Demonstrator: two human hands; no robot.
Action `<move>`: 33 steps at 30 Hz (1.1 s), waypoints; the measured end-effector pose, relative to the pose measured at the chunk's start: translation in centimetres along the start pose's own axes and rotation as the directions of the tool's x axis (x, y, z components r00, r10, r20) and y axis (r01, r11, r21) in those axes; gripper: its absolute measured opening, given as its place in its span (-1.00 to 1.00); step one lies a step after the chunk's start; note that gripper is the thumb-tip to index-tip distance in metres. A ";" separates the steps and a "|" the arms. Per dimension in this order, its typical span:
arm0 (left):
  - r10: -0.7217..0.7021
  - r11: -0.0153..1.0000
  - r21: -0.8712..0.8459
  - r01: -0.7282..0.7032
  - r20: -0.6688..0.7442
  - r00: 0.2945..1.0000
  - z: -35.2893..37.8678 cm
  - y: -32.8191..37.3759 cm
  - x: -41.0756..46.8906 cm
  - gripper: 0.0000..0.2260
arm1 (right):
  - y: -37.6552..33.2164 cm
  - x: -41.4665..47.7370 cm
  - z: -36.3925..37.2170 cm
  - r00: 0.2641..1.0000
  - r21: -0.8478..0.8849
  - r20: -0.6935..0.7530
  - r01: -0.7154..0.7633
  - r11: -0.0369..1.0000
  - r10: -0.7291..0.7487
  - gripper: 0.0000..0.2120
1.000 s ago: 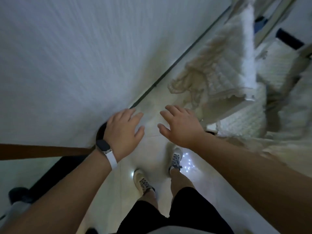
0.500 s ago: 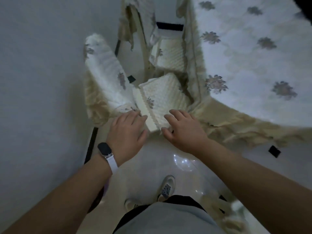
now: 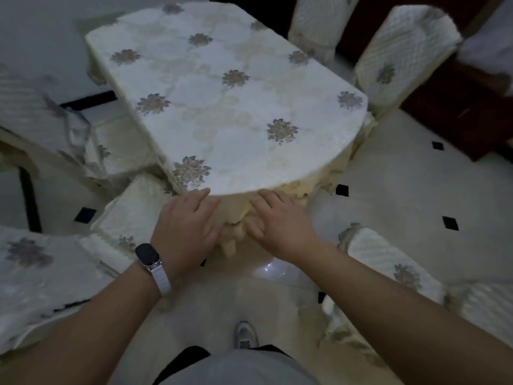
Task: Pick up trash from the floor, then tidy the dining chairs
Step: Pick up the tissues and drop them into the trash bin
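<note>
Cream cloth with grey-gold flower motifs now fills the middle of the view: the tablecloth (image 3: 236, 101), which half a second ago lay off to the right while both hands hovered over a quilted seat beside the wall. The left hand (image 3: 186, 226) and right hand (image 3: 280, 220) reach out palm down as before, side by side and apart, fingers (image 3: 201, 197) loosely spread, nearly straight, holding nothing. The fingertips overlap the table's rounded near edge and the yellowish skirt (image 3: 233, 215) hanging between the hands; whether they touch the cloth cannot be told. The task's chairs ring the table, all in quilted white covers. The near-left chair (image 3: 133, 212) shows its seat just left of the left fingers, its front at the table's side. The left chair back (image 3: 33, 273) lies behind those fingers, beside the forearm. The near-right chair (image 3: 388, 259) sits right of the right wrist, apart from the table. The far-right chair (image 3: 405, 51) and far chair (image 3: 319, 20) stand well beyond the fingertips, with the table between, and a blurred far-left chair (image 3: 25, 107) is off to the left. The pale floor (image 3: 416, 190) carries black diamond insets; trash on it cannot be made out in the dim picture. One shoe (image 3: 245, 333) shows below the hands. The smartwatch (image 3: 148, 254) on the left wrist has a white strap and a dark face.
</note>
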State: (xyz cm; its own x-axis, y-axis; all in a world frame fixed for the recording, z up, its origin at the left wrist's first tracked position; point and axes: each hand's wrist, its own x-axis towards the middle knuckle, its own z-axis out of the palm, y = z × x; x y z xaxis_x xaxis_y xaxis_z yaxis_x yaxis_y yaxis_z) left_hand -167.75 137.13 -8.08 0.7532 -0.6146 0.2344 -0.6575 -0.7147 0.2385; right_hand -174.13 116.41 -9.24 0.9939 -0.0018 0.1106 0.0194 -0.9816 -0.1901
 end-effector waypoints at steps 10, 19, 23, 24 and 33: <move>0.244 0.969 -0.077 -0.235 0.141 0.959 3.4 0.5 10.6 -0.56 | 6.6 2.0 -1.6 0.947 -0.079 -0.075 -0.318 0.945 0.312 -0.53; 0.447 0.889 -0.174 -0.424 0.126 0.886 5.5 -0.2 22.6 -0.55 | 10.8 5.5 -4.9 0.803 -0.126 -0.152 -0.595 0.794 0.577 -0.54; 0.551 0.827 -0.217 -0.520 0.120 0.826 7.0 1.6 27.1 -0.56 | 13.1 5.6 -5.6 0.725 -0.147 -0.218 -0.686 0.713 0.653 -0.54; 0.577 0.808 -0.225 -0.544 0.119 0.808 7.4 2.5 28.2 -0.56 | 13.9 5.5 -5.8 0.709 -0.145 -0.221 -0.703 0.696 0.670 -0.52; 0.713 0.699 -0.249 -0.671 0.169 0.680 13.1 12.2 36.5 -0.56 | 24.4 4.0 -5.9 0.629 -0.107 -0.236 -0.775 0.623 0.741 -0.51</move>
State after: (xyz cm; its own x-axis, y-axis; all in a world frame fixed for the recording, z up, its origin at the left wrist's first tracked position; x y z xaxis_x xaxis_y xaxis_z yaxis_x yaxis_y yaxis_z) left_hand -147.97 101.60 -8.99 0.0470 -0.9842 0.1705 -0.9697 -0.0040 0.2443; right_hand -170.30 91.30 -7.64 0.6135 -0.7735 0.1593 -0.7694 -0.6309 -0.1002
